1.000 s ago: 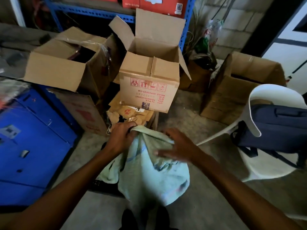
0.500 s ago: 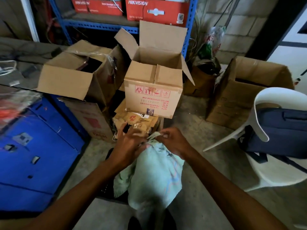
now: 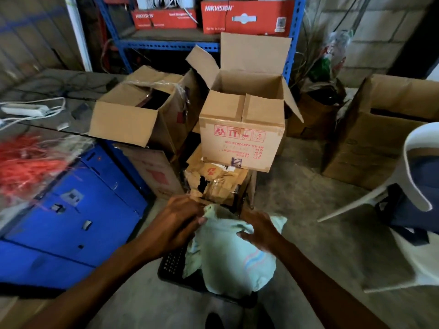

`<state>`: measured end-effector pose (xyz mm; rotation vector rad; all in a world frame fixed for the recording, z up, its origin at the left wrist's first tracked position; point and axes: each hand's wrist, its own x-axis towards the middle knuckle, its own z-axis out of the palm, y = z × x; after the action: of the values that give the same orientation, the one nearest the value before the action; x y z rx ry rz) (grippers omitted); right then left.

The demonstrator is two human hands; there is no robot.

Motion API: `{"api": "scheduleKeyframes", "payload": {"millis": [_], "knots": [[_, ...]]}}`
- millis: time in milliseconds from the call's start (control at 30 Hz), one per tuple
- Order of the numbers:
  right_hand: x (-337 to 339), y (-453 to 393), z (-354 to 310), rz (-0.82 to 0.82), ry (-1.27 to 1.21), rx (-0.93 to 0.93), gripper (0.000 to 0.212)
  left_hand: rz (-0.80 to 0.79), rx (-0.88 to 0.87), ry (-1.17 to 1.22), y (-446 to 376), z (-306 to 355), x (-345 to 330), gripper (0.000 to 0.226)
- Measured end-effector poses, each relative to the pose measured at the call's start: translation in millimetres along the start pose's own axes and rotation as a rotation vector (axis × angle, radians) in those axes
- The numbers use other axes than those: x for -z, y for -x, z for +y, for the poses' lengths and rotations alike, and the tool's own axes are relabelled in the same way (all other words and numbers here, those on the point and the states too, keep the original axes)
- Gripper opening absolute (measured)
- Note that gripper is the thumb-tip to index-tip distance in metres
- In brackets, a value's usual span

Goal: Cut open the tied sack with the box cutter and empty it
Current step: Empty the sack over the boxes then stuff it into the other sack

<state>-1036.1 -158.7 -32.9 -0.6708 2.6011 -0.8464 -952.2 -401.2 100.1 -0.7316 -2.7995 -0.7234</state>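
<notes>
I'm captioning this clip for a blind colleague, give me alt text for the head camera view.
Two bare hands, left hand and right hand, clutch the top of a pale green sack above a concrete floor. Open cardboard boxes and a blue cabinet stand beyond.

Red cardboard carton [image 3: 247, 16] on the blue metal shelf rack [image 3: 166, 45]: white "HIKVISION" at its top left, a small code square at its right; the small print along its bottom edge is unreadable. Second red carton [image 3: 164, 19], left of the first on the same shelf: "HIKVISION", blurred, plus a white line too smeared to read. Open brown cardboard box [image 3: 241, 136] below the shelf rack, front face printed upside down in red: four handling pictograms in a row, then lines "MEAS 43X33X28 CM", "G.W", "N.W", "COL", "QTY"; values unclear. Small purple sticker [image 3: 236, 160] at its bottom edge, letters unreadable. Crumpled brown packaging [image 3: 218, 181] under that box: red mark, illegible.
</notes>
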Motion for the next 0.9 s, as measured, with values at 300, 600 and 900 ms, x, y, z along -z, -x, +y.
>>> {"api": "scheduleKeyframes", "payload": {"millis": [300,600,900], "knots": [[23,-9,-10,0.077,-0.039,0.122,0.009,0.082,0.308,0.030,41,-42,18,0.026],[19,4,-69,0.117,-0.251,0.098,0.007,-0.211,0.357,0.360,10,-12,-71,0.048],[-30,45,21,-0.080,0.201,-0.039,0.055,0.052,0.331,0.172,8,-35,-25,0.024]]}}
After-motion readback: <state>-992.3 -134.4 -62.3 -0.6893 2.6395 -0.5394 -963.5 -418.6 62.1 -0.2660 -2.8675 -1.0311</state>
